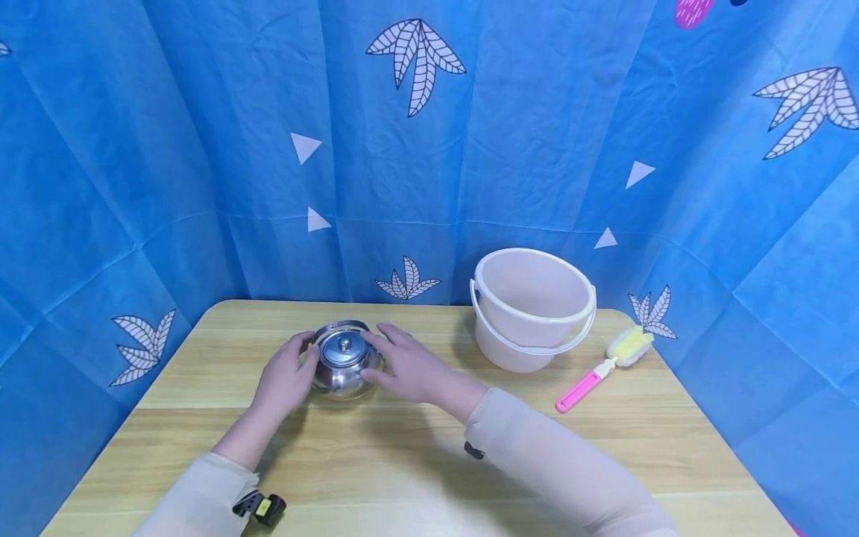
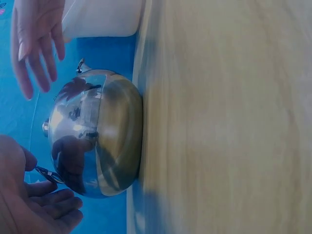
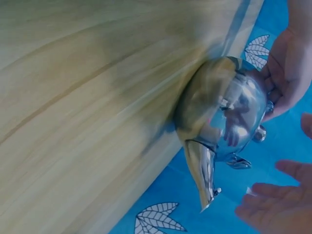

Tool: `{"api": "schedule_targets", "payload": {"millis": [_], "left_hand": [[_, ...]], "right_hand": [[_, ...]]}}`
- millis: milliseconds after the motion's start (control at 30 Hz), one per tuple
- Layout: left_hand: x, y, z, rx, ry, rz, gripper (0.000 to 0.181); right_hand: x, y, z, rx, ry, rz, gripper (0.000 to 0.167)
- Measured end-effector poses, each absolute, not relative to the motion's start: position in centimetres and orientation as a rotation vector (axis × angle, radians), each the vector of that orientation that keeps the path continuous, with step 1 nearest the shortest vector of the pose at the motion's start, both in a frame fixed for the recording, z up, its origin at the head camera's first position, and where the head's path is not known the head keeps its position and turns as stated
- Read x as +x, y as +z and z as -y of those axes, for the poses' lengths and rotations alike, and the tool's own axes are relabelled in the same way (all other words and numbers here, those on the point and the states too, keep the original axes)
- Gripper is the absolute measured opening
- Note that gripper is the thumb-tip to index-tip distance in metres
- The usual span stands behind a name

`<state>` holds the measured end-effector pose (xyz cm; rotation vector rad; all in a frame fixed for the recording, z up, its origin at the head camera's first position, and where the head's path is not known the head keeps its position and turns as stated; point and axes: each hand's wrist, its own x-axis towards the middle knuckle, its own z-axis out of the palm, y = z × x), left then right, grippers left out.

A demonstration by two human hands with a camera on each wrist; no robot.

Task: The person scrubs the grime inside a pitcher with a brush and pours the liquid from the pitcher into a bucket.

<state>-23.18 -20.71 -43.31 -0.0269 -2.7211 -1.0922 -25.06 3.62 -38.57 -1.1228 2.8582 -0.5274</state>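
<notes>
A shiny steel teapot (image 1: 342, 373) stands upright on the wooden table, its knobbed lid (image 1: 344, 348) on. Its metal handle (image 1: 341, 324) lies folded back behind the lid. To the teapot's left is my left hand (image 1: 288, 373); in the left wrist view this hand (image 2: 29, 195) has its thumb and forefinger on either side of the handle's hinged end, fingers loosely bent. On the other side, my right hand (image 1: 406, 365) reaches over with spread fingers. The right wrist view shows that hand (image 3: 282, 204) apart from the teapot, near the spout (image 3: 202, 170).
A pale bucket (image 1: 530, 335) with a white bail handle stands at the table's back right. Beside it lies a sponge brush (image 1: 604, 369) with a pink handle. Blue patterned curtain (image 1: 403, 164) hangs behind and along both sides of the table (image 1: 416, 477).
</notes>
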Motion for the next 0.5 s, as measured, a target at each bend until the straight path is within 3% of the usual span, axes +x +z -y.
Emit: {"api": "schedule_targets", "payload": {"millis": [167,500], "left_hand": [[-23.3,-43.6,20.5,-0.022,-1.099,2.682,0.051],[-23.3,-44.0,20.4,-0.018,-1.103,2.649,0.050]], "right_hand": [[-25.2,-38.5,-2.8,-1.212,-0.590,-2.913,0.057],[-25.1,-38.4,-1.7,-1.204,-0.541,-2.939,0.058]]}}
